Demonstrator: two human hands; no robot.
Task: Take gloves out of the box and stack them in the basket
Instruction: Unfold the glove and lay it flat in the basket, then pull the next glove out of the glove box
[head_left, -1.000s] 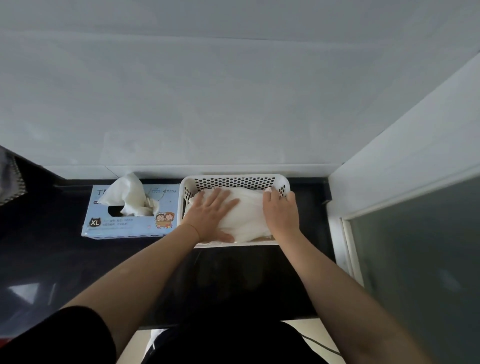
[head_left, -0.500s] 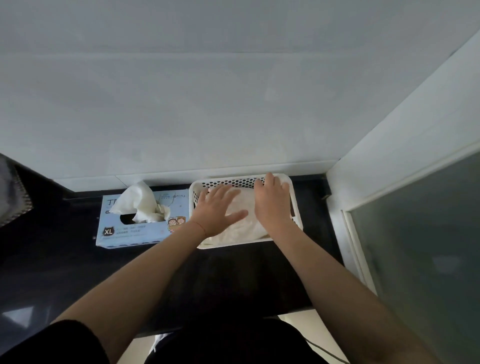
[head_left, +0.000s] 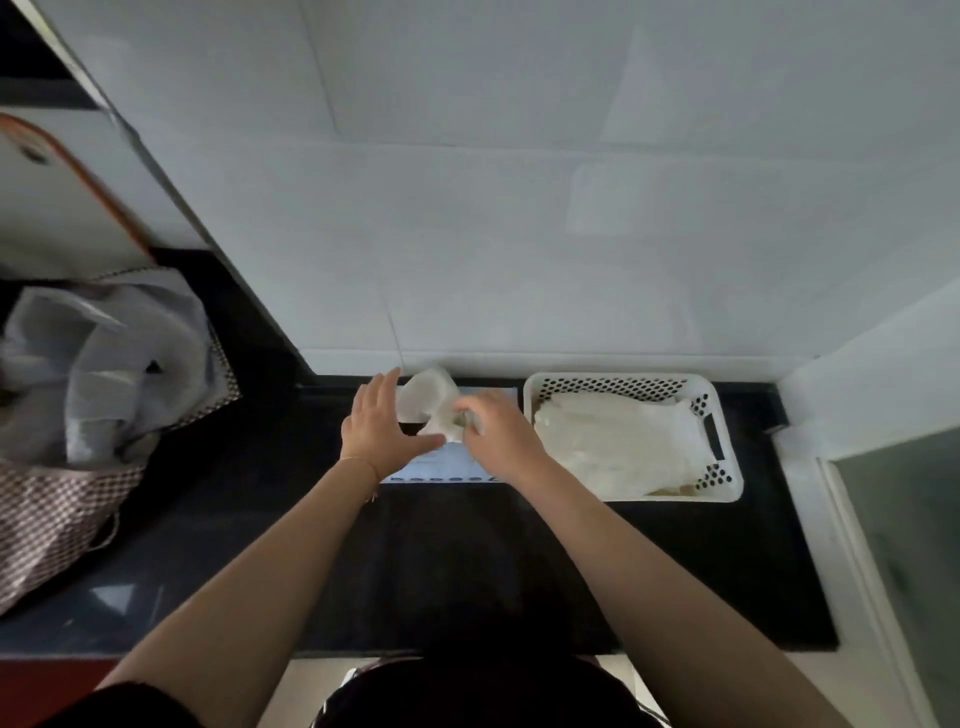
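right hand (head_left: 498, 431) fingers pinch the glove (head_left: 434, 400) sticking out of the box (head_left: 447, 465); left hand (head_left: 382, 423) lies flat on the box, fingers spread, holding it to the dark surface (head_left: 467, 561). glove pile (head_left: 613, 441) already in the basket (head_left: 722, 486) just right of the box. risk: pull drags several gloves out bunched, or the box lifts if the left hand slips.
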